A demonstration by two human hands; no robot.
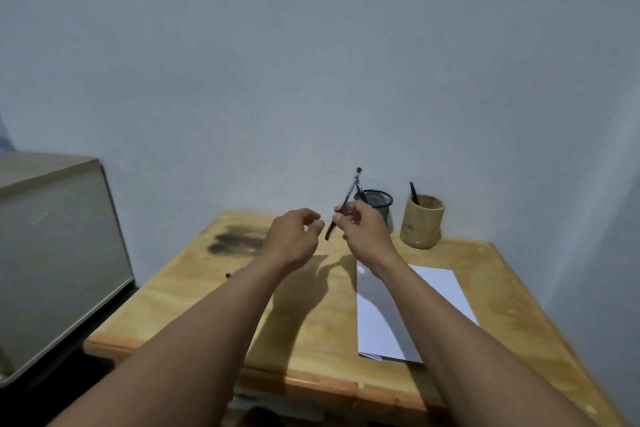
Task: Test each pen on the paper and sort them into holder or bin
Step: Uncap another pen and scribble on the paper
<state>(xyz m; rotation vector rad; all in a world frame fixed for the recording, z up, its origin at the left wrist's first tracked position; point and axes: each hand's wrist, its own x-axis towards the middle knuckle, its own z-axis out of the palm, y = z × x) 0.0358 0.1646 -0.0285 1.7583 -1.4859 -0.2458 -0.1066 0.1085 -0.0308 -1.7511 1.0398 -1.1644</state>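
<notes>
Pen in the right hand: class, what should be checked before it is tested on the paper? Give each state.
1. Right hand grips pen: ok.
2. Cap off, tip bare: cannot tell, blurred.
3. Tip on paper: not ok, pen held in the air.
4. Paper lies on table: ok.
5. Left hand touching the pen's lower end: cannot tell.
6. Mesh cup and wooden cup upright: ok.

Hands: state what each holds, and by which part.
Right hand pinches the pen at its lower half; left hand holds nothing visible.
</notes>
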